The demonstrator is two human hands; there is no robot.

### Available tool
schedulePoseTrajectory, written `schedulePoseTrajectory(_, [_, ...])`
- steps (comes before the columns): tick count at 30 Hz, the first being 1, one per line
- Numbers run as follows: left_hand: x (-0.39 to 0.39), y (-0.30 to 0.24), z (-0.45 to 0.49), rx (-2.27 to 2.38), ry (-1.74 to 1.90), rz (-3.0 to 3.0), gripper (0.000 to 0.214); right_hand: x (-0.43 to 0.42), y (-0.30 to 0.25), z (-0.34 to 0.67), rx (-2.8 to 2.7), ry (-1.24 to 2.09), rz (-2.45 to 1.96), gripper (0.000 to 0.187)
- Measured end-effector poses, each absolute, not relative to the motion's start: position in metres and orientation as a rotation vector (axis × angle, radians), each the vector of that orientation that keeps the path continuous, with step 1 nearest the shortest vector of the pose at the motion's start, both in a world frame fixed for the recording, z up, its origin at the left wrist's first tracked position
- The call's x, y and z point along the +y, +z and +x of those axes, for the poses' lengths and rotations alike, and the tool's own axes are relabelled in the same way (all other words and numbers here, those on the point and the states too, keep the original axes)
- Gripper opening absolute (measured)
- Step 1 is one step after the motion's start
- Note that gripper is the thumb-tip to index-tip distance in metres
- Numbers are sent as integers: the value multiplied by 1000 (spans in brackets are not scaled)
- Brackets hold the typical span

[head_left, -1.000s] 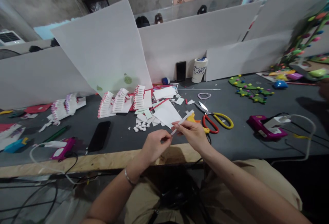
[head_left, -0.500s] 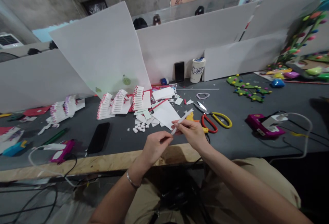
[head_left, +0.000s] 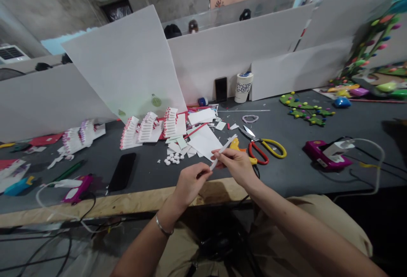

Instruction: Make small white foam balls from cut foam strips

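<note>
A narrow white strip [head_left: 226,144], paper-like, slants up and to the right between my hands, over the table's front edge. My left hand [head_left: 193,181] pinches its lower end between thumb and fingertips. Higher up the strip, the fingers of my right hand [head_left: 235,164] are closed on it. Behind my right hand lies a yellow glue gun [head_left: 235,144], partly covered by the hand. Just beyond are scissors with a yellow and a red handle [head_left: 274,148]. White paper sheets [head_left: 205,141] and small white balls [head_left: 173,158] lie past my left hand.
Rows of small white pieces with red tips [head_left: 146,127] stand left of the papers. A black phone [head_left: 122,172] lies front left. Magenta power strips [head_left: 327,156] with cables sit on both sides. A paper cup [head_left: 243,87] stands at the white partition [head_left: 219,52].
Both hands keep the same hold on the white strip, with barely any movement. The whole view has shifted very slightly.
</note>
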State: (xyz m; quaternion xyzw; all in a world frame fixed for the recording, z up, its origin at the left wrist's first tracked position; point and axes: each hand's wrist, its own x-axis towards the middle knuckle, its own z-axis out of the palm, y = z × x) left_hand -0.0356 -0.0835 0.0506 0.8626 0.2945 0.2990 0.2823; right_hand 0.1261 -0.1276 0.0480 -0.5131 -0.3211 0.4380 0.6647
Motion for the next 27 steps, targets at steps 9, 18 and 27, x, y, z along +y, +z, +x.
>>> schedulePoseTrajectory(9, [-78, 51, -47, 613, 748, 2555, 17, -124, 43, 125, -668, 1123, -1114, 39])
schedulePoseTrajectory(18, [-75, 51, -47, 758, 654, 2531, 16, -125, 44, 118, -725, 1115, -1132, 40])
schedulePoseTrajectory(27, [-83, 60, -44, 848, 710, 2349, 7, -132, 37, 116, -898, 921, -1168, 35])
